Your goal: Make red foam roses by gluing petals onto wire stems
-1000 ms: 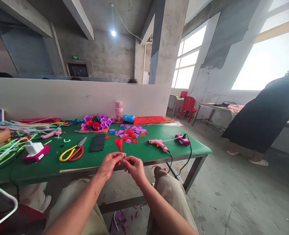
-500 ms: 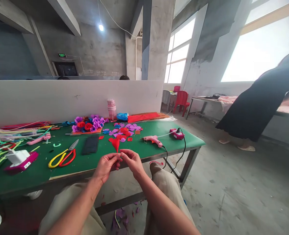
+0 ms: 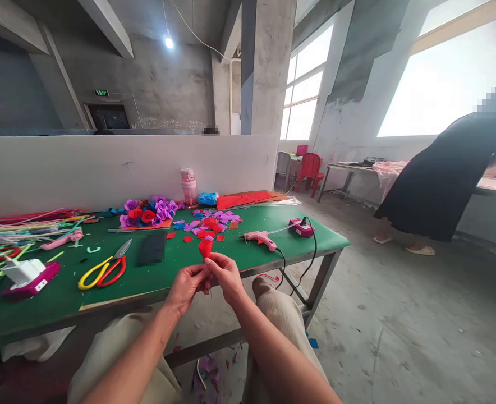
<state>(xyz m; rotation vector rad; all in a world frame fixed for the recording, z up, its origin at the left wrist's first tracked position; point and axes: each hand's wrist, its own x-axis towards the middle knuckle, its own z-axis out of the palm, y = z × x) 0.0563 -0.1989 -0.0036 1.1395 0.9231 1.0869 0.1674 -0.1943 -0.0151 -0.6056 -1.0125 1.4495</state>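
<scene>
In front of me, at the table's near edge, a folded red paper petal (image 3: 205,248) stands upright above my fingertips. My right hand (image 3: 226,276) pinches its lower end between thumb and forefinger. Close against it, my left hand (image 3: 189,289) is closed at the base of the same petal, its curled fingers partly hiding what lies below. Loose purple petals (image 3: 225,216) and red petals (image 3: 208,224) are scattered just beyond. A pink glue gun (image 3: 261,239) lies to the right of my hands.
Scissors (image 3: 105,272) with yellow and red handles lie left on the green table (image 3: 226,262). Behind are finished paper roses (image 3: 149,214) and a pink bottle (image 3: 188,186). Pipe cleaners (image 3: 24,227) and a power strip (image 3: 33,280) fill the left. A person (image 3: 437,174) bends over another table.
The red petal has turned and looks rounder and more closed at the top. My right fingers have shifted slightly up onto its base. The view has moved a little.
</scene>
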